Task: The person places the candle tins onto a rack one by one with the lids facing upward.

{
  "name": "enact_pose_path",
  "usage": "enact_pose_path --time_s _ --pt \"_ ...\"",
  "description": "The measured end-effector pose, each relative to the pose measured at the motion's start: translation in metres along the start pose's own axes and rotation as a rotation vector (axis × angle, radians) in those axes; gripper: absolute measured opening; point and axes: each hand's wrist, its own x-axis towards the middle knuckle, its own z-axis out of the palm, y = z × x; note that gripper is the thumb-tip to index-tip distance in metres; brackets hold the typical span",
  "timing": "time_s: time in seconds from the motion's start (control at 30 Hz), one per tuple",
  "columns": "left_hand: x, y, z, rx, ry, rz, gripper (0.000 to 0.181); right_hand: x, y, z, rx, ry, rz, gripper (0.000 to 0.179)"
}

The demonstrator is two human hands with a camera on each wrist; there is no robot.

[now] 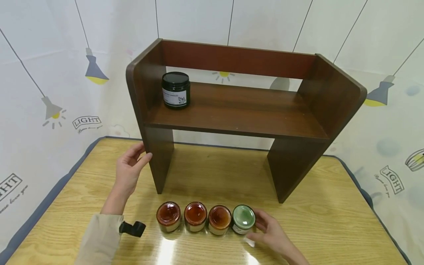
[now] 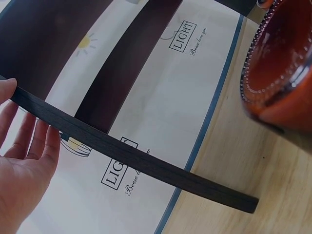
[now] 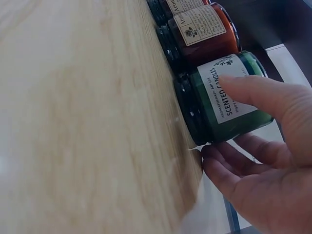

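My left hand holds the front edge of a dark brown wooden shelf at its left side panel, thumb on one side and fingers on the other. Four-in-a-row style, several glass candle jars stand upside down before it: red, orange-red, amber and green. My right hand is at the right side of the green jar, its fingers loosely curved beside the glass. In the right wrist view, the thumb overlaps the label of the green jar; firm contact cannot be made out.
A dark jar with a black lid stands upright at the left end of the shelf board. The wooden table extends around the shelf. Behind it hangs a pale cloth printed with lamps.
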Motion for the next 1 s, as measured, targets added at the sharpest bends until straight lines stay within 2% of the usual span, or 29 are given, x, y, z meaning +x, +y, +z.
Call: enact_pose_path --time_s 0.13,0.4,0.6,0.8,0.9,1.0 --pt "0.0 0.0 0.0 -0.001 -0.004 0.003 0.039 0.003 0.002 0.002 -0.015 -0.013 -0.045 0.066" --pt "0.0 0.0 0.0 -0.011 -0.001 0.002 0.04 0.008 0.009 0.002 -0.029 -0.024 -0.058 0.067" --pt "0.0 -0.001 0.0 -0.02 -0.003 0.013 0.04 0.011 0.012 0.0 -0.066 -0.054 -0.131 0.065" --pt "0.0 -0.001 0.001 -0.037 -0.007 0.019 0.042 0.013 0.015 0.001 -0.083 -0.036 -0.2 0.062" --pt "0.0 -0.001 0.001 -0.034 -0.004 0.023 0.042 0.013 0.015 0.002 -0.071 -0.026 -0.203 0.061" --pt "0.0 -0.001 0.001 -0.032 -0.005 0.025 0.043 0.013 0.015 0.003 -0.076 -0.006 -0.173 0.061"
